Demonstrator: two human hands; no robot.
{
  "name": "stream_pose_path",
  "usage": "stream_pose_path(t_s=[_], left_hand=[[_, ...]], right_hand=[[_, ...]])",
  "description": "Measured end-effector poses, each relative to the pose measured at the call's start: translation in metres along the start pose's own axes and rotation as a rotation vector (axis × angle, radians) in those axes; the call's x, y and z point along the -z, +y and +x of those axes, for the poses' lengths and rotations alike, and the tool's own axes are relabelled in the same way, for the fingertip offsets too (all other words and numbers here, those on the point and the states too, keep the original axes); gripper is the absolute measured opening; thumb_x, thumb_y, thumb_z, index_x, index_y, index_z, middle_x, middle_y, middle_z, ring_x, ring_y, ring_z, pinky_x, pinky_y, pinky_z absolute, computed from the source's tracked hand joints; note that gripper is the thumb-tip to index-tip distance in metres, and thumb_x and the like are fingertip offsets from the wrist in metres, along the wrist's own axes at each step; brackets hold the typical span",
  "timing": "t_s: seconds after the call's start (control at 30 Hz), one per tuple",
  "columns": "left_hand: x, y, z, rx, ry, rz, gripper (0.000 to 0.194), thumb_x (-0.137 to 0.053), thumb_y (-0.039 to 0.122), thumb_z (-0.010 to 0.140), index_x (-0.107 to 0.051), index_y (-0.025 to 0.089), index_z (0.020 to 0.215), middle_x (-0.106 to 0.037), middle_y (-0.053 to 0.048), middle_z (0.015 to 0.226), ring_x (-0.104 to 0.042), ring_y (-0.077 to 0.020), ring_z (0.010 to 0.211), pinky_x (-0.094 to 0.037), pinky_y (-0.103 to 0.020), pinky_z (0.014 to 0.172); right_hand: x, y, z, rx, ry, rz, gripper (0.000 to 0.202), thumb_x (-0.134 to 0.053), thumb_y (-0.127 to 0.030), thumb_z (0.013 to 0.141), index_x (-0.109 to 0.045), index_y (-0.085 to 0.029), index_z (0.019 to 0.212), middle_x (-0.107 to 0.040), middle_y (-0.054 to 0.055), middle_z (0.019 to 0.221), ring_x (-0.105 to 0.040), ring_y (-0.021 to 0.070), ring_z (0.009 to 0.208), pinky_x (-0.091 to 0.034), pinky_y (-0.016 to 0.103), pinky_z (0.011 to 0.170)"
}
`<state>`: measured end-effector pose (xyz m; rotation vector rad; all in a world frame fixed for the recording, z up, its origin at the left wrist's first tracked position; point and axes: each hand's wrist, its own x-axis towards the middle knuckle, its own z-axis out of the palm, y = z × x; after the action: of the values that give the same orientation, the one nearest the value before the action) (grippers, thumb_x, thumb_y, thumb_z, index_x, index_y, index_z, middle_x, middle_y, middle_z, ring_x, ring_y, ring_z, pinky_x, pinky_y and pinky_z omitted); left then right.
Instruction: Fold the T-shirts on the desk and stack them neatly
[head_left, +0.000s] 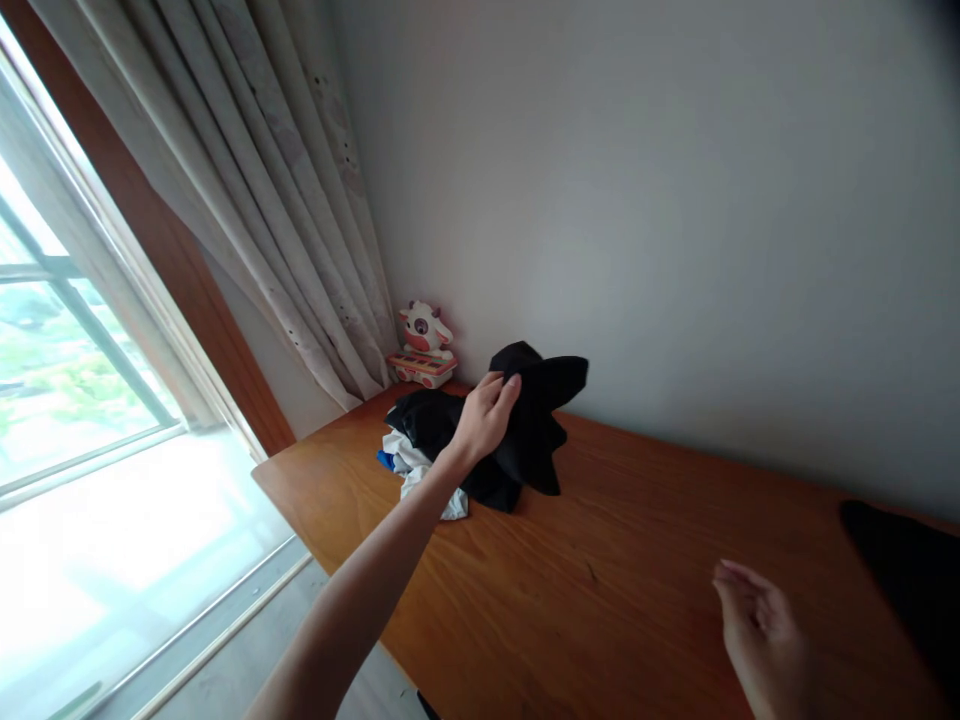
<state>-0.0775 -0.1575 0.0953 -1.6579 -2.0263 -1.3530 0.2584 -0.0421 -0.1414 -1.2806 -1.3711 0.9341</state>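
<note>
At the far left I have a bright window (75, 340), and beside it a pale curtain (285, 220) hanging to the table (637, 580). At the table's far left corner, close to the wall, stands a cow-shaped toy keyboard (424, 350). Just nearer lies a loose heap: a black garment (427, 412) on top, a white garment (409, 460) under it and a bit of blue cloth (385, 460) at its left edge. As for containers, I can make out none; the heap rests directly on the wood.

The left hand (486, 412) reaches in over the heap, thumb and fingers pinched on a black cloth (534, 430), which is bunched up above the heap's right side. Whether its lower end is free of the heap, I can't tell. I judge the step in hand to be lifting or shifting this piece; the next move calls for a firm pinch, and perhaps a second grip on its loose right side.

Well to the right and nearer, the right hand (761, 630) hangs over the table, slightly blurred, fingers loosely curled with nothing visible in them. Beyond it, at the right edge, lies a dark item (907, 570) I can't identify.
</note>
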Motion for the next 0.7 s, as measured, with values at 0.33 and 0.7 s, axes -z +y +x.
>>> stream_pose_path(t_s=[0.33, 0.7], left_hand=[[-0.107, 0.013, -0.097, -0.304, -0.533, -0.213, 0.027, -0.059, 0.046, 0.096, -0.065, 0.023, 0.108, -0.064, -0.013, 0.135, -0.060, -0.0286, 0.123, -0.043, -0.046, 0.108], [-0.128, -0.034, -0.139, -0.160, -0.533, -0.215, 0.075, -0.063, 0.060, 0.088, -0.044, 0.021, 0.148, -0.049, -0.019, 0.153, -0.045, -0.0363, 0.142, -0.033, -0.057, 0.118]], right_hand=[[-0.010, -0.024, -0.018, -0.002, -0.183, 0.091, 0.066, -0.079, -0.065, 0.066, -0.073, -0.018, 0.111, -0.075, 0.014, 0.120, -0.056, 0.0401, 0.132, -0.041, 0.051, 0.116], [-0.002, -0.003, -0.007, -0.217, -0.205, 0.340, 0.064, -0.054, -0.072, 0.086, -0.069, -0.025, 0.126, -0.079, 0.007, 0.109, -0.070, 0.0323, 0.116, -0.060, 0.050, 0.093]])
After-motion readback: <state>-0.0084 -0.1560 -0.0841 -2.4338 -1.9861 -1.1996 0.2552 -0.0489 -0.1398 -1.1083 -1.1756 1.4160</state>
